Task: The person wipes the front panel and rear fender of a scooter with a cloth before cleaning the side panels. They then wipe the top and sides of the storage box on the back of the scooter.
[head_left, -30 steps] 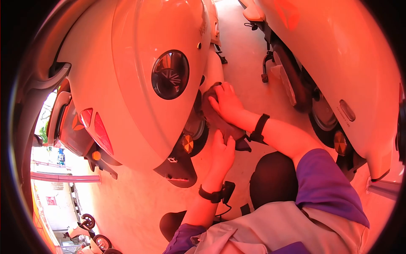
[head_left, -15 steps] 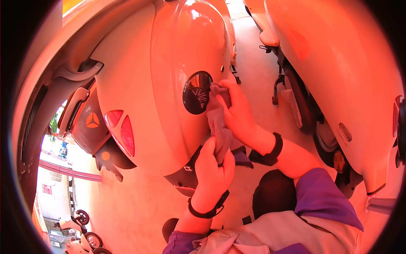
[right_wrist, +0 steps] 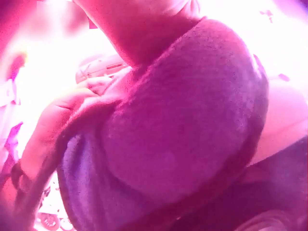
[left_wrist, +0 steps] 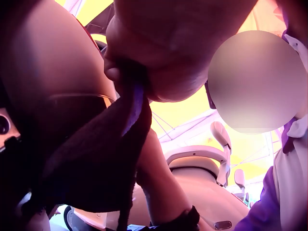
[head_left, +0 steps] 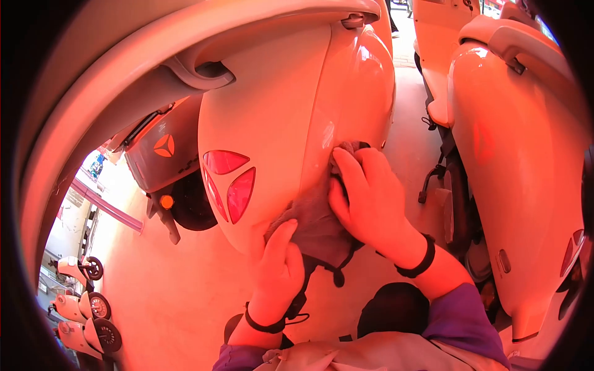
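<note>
Between my two hands a greyish-purple cloth (head_left: 318, 229) hangs spread out beside the rear body of a scooter (head_left: 266, 105). My left hand (head_left: 275, 272) pinches its near left edge between thumb and fingers. The upper right part is gripped by my right hand (head_left: 371, 201), whose fingers are curled with some cloth bunched at their tips, right at the scooter's side. Dark and draped, the cloth (left_wrist: 96, 163) fills much of the left wrist view. In the right wrist view its broad face (right_wrist: 183, 115) stretches across, with the left hand (right_wrist: 55, 115) at its edge.
A red tail light (head_left: 241, 195) sits on the scooter's rear, left of the hands. Another scooter (head_left: 507, 154) stands on the right, across a narrow strip of floor (head_left: 405, 123). A darker scooter (head_left: 164, 145) is behind on the left. Several small-looking scooters (head_left: 80, 306) stand lower left.
The cloth, bunched lengthwise between the hands half a second ago, is now spread wider. The head view has shifted, bringing the tail light nearer the middle; both hands keep hold of the cloth.
</note>
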### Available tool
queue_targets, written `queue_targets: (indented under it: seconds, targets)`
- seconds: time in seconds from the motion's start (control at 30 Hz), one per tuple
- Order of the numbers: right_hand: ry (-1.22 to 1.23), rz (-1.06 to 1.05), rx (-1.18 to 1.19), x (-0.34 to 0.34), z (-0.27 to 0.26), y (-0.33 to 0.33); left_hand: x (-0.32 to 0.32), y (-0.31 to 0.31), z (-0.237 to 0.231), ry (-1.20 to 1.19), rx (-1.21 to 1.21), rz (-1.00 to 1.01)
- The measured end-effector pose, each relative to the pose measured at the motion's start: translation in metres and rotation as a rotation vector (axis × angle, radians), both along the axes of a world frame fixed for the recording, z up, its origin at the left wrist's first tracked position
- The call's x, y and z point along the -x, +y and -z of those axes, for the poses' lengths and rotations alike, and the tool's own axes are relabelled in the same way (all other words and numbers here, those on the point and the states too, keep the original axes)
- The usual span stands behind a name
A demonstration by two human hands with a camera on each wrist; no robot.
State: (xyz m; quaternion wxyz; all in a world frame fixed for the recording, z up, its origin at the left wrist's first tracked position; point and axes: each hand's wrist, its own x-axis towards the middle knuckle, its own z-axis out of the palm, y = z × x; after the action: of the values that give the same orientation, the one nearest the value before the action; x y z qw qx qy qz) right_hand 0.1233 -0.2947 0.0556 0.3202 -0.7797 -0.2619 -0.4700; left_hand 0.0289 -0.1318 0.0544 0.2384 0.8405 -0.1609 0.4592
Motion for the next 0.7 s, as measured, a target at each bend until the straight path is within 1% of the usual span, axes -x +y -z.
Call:
queue_targets:
  seconds: [0.03,0.17,0.27,0.33,0.4,0.43,0.47,0.53,0.57,0.6,0.67,0.7]
  targets:
    - [0.002,-0.03,0.001,0.009,0.004,0.001,0.0,0.007,0.001,0.013,0.002,-0.074]
    - [0.086,-0.26,0.054,0.022,0.009,0.003,-0.009,0.037,-0.015,-0.063,-0.004,-0.202]
    - [0.107,-0.296,0.12,0.003,-0.026,0.002,-0.041,0.053,-0.046,-0.116,-0.101,-0.263]
    - [0.091,-0.265,0.032,-0.016,-0.058,0.007,-0.062,0.068,-0.07,-0.077,-0.123,-0.271]
    - [0.06,-0.231,-0.08,-0.028,-0.079,0.009,-0.074,0.082,-0.092,-0.088,-0.269,-0.369]
    - [0.063,-0.22,-0.036,-0.026,-0.078,0.008,-0.074,0.085,-0.098,-0.093,-0.343,-0.416]
    - [0.064,-0.211,0.009,-0.023,-0.076,0.007,-0.07,0.081,-0.097,-0.086,-0.43,-0.504]
    - [0.069,-0.208,0.091,-0.014,-0.067,0.009,-0.054,0.072,-0.088,-0.079,-0.596,-0.682]
    - [0.08,-0.216,0.125,-0.003,-0.053,0.014,-0.039,0.073,-0.075,0.099,-0.618,-0.608]
    - [0.091,-0.227,0.156,0.002,-0.045,0.019,-0.027,0.068,-0.065,0.132,-0.566,-0.506]
    - [0.015,-0.153,0.126,-0.001,-0.045,0.021,-0.011,0.047,-0.052,0.2,-0.464,-0.312]
    - [-0.011,-0.113,0.116,-0.008,-0.052,0.019,-0.01,0.04,-0.053,0.221,-0.451,-0.279]
